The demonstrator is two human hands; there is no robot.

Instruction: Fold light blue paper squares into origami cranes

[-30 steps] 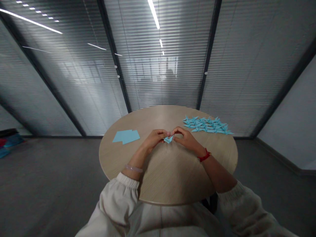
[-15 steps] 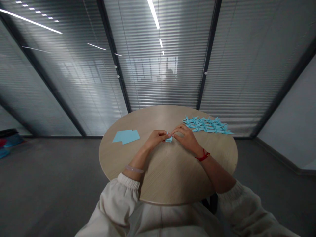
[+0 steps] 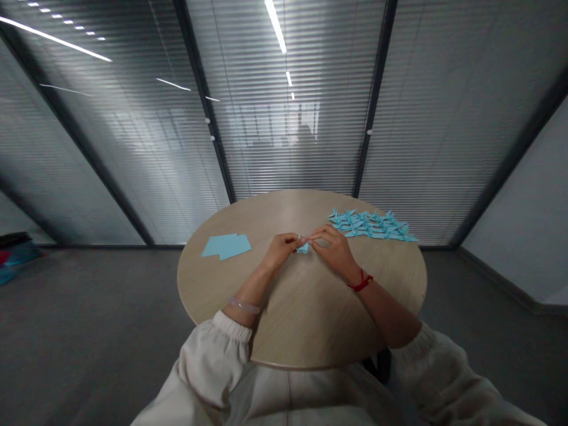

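Note:
A small piece of folded light-blue paper (image 3: 303,248) is held between my hands near the middle of the round table. My left hand (image 3: 284,247) pinches its left side with thumb and fingers. From the right, my right hand (image 3: 331,242) closes thumb and fingertips on the paper's upper edge, the fingertips of both hands nearly meeting. The fingers cover part of the paper, so its exact fold is hidden. Several folded light-blue paper cranes (image 3: 370,225) lie in rows beyond my right hand. Flat light-blue paper sheets (image 3: 228,245) lie to the left of my left hand, overlapping.
The round wooden table (image 3: 302,331) stands close to my body, its near edge at my lap. Behind it rise glass panels with blinds (image 3: 293,160). A dark object with blue and red parts (image 3: 18,257) sits on the floor at far left.
My hands and the folded paper have barely shifted; my right wrist has moved slightly to the left. The cranes and flat sheets lie as before.

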